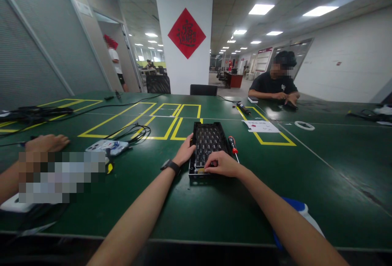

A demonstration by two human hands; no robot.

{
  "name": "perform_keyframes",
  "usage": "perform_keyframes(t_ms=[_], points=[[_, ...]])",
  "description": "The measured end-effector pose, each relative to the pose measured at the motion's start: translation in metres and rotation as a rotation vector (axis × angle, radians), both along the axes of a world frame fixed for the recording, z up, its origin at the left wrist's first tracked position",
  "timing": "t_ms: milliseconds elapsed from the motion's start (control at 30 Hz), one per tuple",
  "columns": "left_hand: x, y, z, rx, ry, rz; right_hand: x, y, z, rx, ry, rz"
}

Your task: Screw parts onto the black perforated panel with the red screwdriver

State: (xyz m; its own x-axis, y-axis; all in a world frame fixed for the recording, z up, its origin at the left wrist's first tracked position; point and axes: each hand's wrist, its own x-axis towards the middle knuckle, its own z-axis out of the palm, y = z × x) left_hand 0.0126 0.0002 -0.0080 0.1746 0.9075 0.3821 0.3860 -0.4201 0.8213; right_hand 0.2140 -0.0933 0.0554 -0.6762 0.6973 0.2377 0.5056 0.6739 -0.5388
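A black, open-topped case (210, 137) with a patterned inside lies lengthwise in front of me on the green table. My left hand (185, 151), with a dark band on its wrist, is closed on the case's left edge. At the near end of the case, my right hand (224, 163) has its fingers pinched together over the inside. A small tan piece (200, 171) shows beside those fingertips; whether they grip it is hidden. Just right of the case lies a screwdriver (233, 145) with a red and black handle, its shaft toward me.
At left, another person's hand (47, 145) rests near a phone (107, 146) and coiled cables (142, 133). Paper (261, 126), a white tape ring (304, 125) and yellow tape outlines mark the table. A person (274, 80) sits at far right. Blue-and-white cloth-like item (301, 213) lies under my right arm.
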Motion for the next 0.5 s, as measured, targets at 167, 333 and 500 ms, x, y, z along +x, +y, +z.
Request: perform_keyframes(t_ms=[167, 333, 500], points=[[-0.002, 0.005, -0.005, -0.011, 0.048, 0.011, 0.0, 0.001, -0.001, -0.037, 0.0, -0.013], [-0.002, 0.009, -0.01, -0.007, 0.104, 0.033, -0.002, 0.012, 0.01, -0.288, -0.051, 0.065], [-0.002, 0.009, -0.012, 0.007, 0.115, 0.042, -0.005, 0.019, 0.014, -0.46, -0.078, 0.094]])
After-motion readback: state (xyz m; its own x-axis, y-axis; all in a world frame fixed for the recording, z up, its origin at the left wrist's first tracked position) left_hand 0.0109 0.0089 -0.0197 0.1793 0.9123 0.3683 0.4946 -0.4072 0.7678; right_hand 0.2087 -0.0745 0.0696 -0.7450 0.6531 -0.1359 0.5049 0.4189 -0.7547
